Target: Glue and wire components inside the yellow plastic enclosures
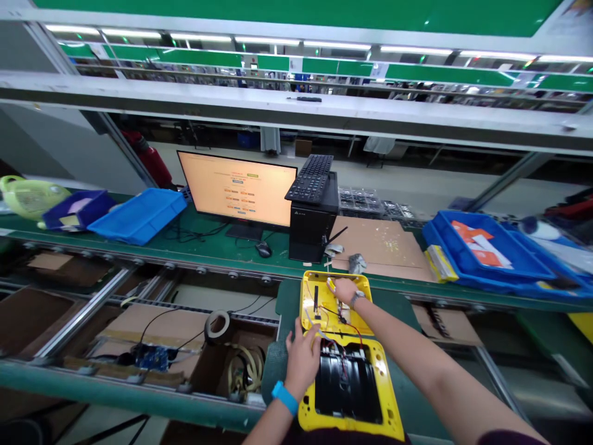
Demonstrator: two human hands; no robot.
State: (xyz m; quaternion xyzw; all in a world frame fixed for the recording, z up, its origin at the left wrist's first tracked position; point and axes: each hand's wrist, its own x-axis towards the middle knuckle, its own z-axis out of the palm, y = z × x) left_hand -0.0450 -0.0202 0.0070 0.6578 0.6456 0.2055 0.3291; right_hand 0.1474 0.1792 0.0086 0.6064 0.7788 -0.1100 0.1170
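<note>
Long assembly bench (296, 99) overhead, green line conveyor (92, 232) running across. On the conveyor, left to right: two blue plastic trays (139, 216), a monitor (236, 188) showing an orange screen, a black PC tower (312, 225) with a black keyboard (309, 178) leaning on top, a cardboard sheet (380, 247), and another blue tray (486, 253) holding orange-and-white papers. A computer mouse (263, 249) sits just left of the tower.

Work piece is on a green mat (287, 309) at the near edge of the conveyor: a yellow plastic housing, opened into two halves. The far yellow shell (336, 303) lies just past the near yellow shell (352, 408), edges nearly touching. The near one carries a black insert (345, 380). Red and pale wires (331, 330) run between the halves.

Left hand (303, 361), blue band on the wrist, hovers over the wires at the near shell, fingers slightly spread; grip on a wire can't be confirmed. Right hand (346, 290), wristwatch on, reaches the far shell's upper edge, fingertips (332, 285) gathered at a pale wire end. Pinch or touch: cannot tell.
</note>
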